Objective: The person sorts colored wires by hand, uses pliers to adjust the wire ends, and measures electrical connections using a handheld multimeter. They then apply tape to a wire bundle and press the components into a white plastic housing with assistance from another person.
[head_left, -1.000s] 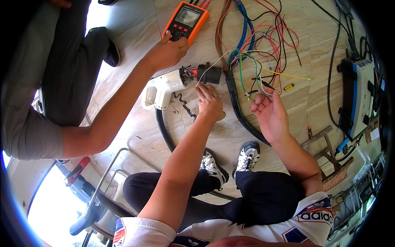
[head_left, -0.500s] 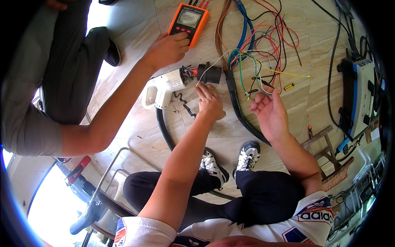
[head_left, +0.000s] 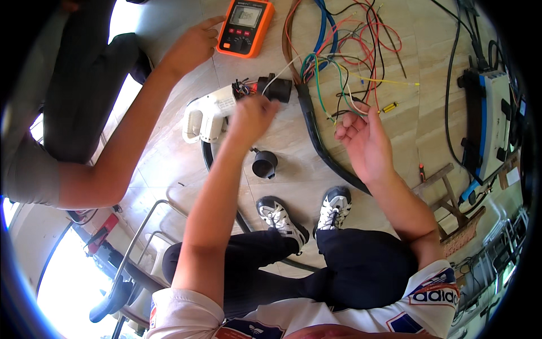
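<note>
My left hand (head_left: 252, 117) is closed at the wired end of a white charging-gun handle (head_left: 213, 107), pinching the end of a thin white wire (head_left: 282, 75). Loose coloured conductors (head_left: 245, 88) and a black round connector head (head_left: 276, 88) lie just beyond it. My right hand (head_left: 366, 141), fingers curled, pinches thin wires (head_left: 358, 105) from the fanned-out end of a thick black cable (head_left: 314, 127); the exact grip is partly hidden. Beside its fingertips is a small yellow clip (head_left: 389, 107). A co-worker's hand (head_left: 189, 48) touches the left edge of an orange handheld meter (head_left: 247, 28).
Tangled red and black test leads (head_left: 375, 34) spread over the tiled floor. A black round cap (head_left: 264, 164) lies near my shoes. On the right are a blue-and-grey equipment case (head_left: 492, 124), a screwdriver (head_left: 422, 172) and a wooden stool (head_left: 451, 195). A metal-framed chair (head_left: 135, 243) stands lower left.
My left hand has gone from spread fingers to a closed pinch, moving left and up. The co-worker's hand has left the meter's buttons for its left edge. The black cap has come into sight.
</note>
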`<control>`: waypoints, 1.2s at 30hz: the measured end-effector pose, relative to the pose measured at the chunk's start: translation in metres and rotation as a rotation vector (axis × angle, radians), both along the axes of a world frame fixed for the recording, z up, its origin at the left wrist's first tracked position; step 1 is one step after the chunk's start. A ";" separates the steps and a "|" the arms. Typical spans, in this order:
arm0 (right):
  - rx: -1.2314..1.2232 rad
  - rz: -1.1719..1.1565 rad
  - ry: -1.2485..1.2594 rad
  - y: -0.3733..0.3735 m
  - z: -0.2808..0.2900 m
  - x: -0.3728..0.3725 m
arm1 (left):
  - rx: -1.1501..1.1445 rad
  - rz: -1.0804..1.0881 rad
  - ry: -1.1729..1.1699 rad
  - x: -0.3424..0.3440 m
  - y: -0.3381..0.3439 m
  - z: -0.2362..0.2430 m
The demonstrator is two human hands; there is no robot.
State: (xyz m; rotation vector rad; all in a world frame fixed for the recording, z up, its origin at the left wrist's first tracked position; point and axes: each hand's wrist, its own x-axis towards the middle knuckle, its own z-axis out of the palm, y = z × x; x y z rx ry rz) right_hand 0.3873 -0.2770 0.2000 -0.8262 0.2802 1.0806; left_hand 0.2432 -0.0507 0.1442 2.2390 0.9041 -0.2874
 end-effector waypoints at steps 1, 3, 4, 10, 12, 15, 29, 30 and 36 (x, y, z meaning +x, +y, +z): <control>0.010 0.011 -0.008 0.000 0.000 -0.001 | 0.049 0.117 -0.090 0.002 0.012 0.006; -0.004 0.017 -0.004 0.000 0.002 -0.002 | 0.265 0.199 -0.248 0.016 0.044 0.009; -0.010 0.028 -0.003 0.000 0.002 -0.002 | 0.275 0.222 -0.180 0.026 0.055 0.007; 0.004 0.037 -0.020 0.001 0.005 0.000 | 0.425 0.175 0.141 0.066 0.092 -0.016; -0.010 0.045 -0.024 -0.001 0.005 0.000 | 0.421 0.082 0.239 0.070 0.097 -0.021; -0.020 0.045 -0.021 -0.003 0.004 0.001 | 0.415 -0.006 0.224 0.074 0.101 -0.025; 0.001 0.036 -0.025 -0.004 0.005 0.001 | 0.327 0.159 -0.001 0.066 0.099 -0.033; 0.002 0.034 -0.025 -0.004 0.005 0.001 | 0.271 0.163 -0.041 0.059 0.098 -0.032; -0.014 0.035 -0.026 -0.005 0.007 0.001 | 0.522 0.115 -0.204 0.019 0.094 -0.033</control>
